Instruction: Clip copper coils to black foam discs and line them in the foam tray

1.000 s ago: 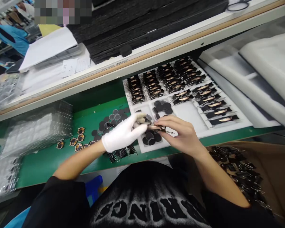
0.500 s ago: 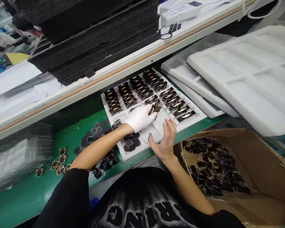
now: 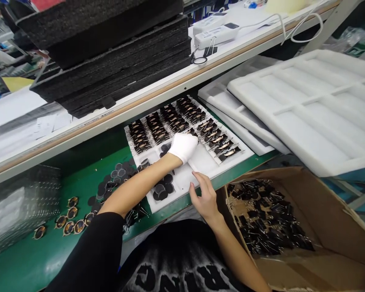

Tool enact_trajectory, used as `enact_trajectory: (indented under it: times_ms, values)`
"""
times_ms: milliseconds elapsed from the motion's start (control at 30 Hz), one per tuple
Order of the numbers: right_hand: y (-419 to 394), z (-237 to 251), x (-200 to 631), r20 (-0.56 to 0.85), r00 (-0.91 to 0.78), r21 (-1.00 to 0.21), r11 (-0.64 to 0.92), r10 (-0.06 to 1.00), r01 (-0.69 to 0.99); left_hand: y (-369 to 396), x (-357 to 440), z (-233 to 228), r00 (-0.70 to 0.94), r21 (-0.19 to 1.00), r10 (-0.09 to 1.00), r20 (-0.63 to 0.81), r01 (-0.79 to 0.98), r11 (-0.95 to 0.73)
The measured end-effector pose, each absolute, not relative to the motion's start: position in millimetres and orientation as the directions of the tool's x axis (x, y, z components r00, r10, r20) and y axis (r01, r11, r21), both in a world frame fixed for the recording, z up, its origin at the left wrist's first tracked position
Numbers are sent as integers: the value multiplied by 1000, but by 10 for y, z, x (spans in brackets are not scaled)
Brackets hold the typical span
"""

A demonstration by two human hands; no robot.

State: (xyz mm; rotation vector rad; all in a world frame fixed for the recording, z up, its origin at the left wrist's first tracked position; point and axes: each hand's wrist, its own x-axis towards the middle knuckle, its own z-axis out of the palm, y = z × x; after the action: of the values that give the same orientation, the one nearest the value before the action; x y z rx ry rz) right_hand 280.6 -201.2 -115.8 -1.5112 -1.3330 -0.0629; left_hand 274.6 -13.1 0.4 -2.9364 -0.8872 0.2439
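My left hand (image 3: 185, 147), in a white glove, is closed over the middle column of a white foam tray (image 3: 208, 159). Its fingertips and whatever they hold are hidden under the glove. Just beyond it stand black binder clips (image 3: 169, 113) clamped on round pieces, packed in rows in the tray's slots. Bare and empty, my right hand (image 3: 204, 198) hovers at the tray's front edge with fingers loosely extended and thumb apart. Dark round discs (image 3: 163, 186) lie in the tray's near-left slot.
Round tortoiseshell lenses (image 3: 68, 228) and loose discs (image 3: 118, 172) lie on the green bench (image 3: 27, 265) at left. White foam trays (image 3: 295, 101) lean at right above a cardboard box (image 3: 331, 227) of binder clips. A shelf edge (image 3: 152, 91) crosses above, carrying black foam (image 3: 115, 69).
My left hand has curled and turned, hiding the binder clip seen at its fingers before. The right hand has lowered toward me and its fingers have drawn closer together. The view has shifted slightly.
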Motion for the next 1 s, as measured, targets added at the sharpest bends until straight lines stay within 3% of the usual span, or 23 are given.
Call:
enact_trajectory:
  times_ms: [233,600,1000]
  values:
    - [-1984,-1138,2811,617,350,-647,202,705,735,-149,2918,-149,800,-128,569,-188,555,-822]
    - [-1961,-1145,2751,618,349,-641,194,705,743,-158,2697,-54,828,-18,547,-121,549,-835]
    - [-1997,-1090,2705,615,354,-652,201,705,731,-210,2725,-166,724,52,676,-135,687,-725]
